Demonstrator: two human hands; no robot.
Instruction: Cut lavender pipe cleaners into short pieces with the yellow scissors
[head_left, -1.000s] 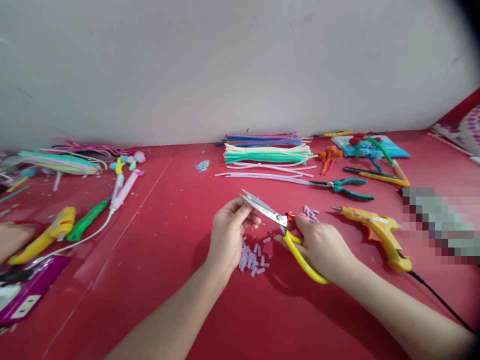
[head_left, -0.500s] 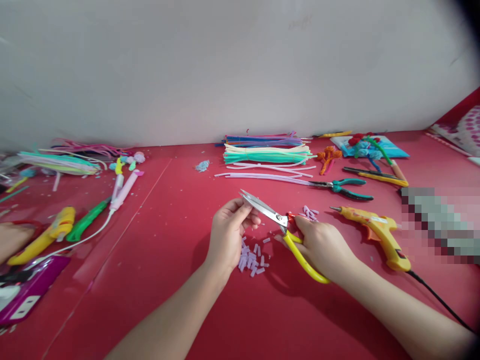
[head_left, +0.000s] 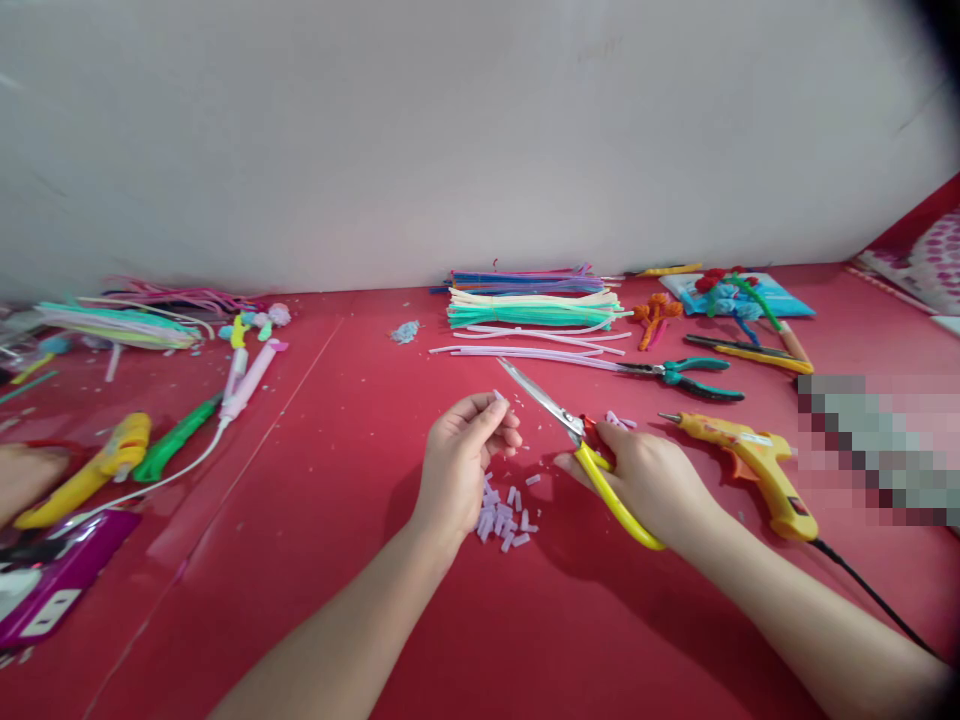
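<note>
Tabletop (head_left: 480, 640) in red, lilac snippets (head_left: 491, 522), grey wall (head_left: 375, 130) behind

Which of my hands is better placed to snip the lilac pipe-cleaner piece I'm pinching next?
Probably your right hand: it grips the yellow-handled scissors. Your left hand, close by, pinches the lilac pipe-cleaner piece, so it seems better suited to steadying.

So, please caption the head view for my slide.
Left hand pinches a lilac piece while the right hand holds yellow-handled scissors.
</note>
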